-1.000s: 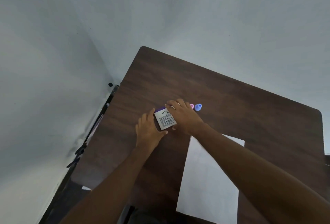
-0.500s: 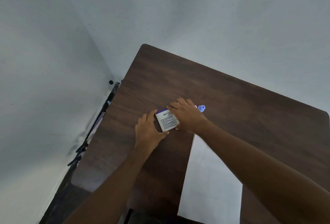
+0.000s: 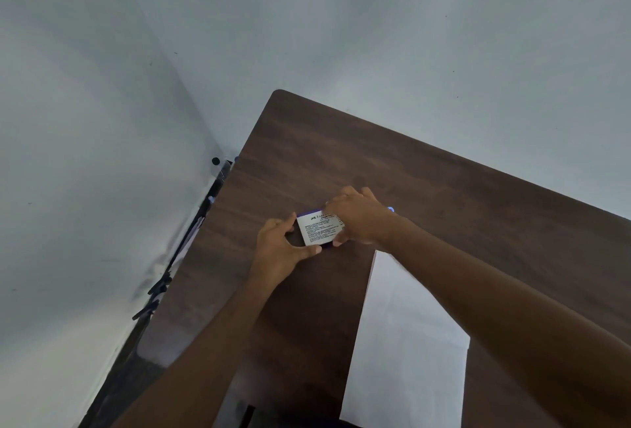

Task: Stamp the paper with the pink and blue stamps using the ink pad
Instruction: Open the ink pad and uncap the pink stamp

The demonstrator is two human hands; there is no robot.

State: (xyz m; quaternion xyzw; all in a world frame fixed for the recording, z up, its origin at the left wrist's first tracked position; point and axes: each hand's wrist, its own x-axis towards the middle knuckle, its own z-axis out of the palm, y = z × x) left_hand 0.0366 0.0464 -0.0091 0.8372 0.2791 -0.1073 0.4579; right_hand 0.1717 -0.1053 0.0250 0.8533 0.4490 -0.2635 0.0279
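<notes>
Fingers (image 3: 309,251) of both hands now pinch purple rectangular white-labelled ink pad case (image 3: 319,230) edges; we judge lid opening imminent, stamps untouched.

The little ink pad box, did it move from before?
Cannot tell for sure. The ink pad lies at about the same spot on the table, just beyond the paper's far corner. Mostly the camera shifted. Both hands grip it.

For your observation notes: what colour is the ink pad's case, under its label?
Purple, seen at the ink pad's edges around the white printed label; head view.
</notes>
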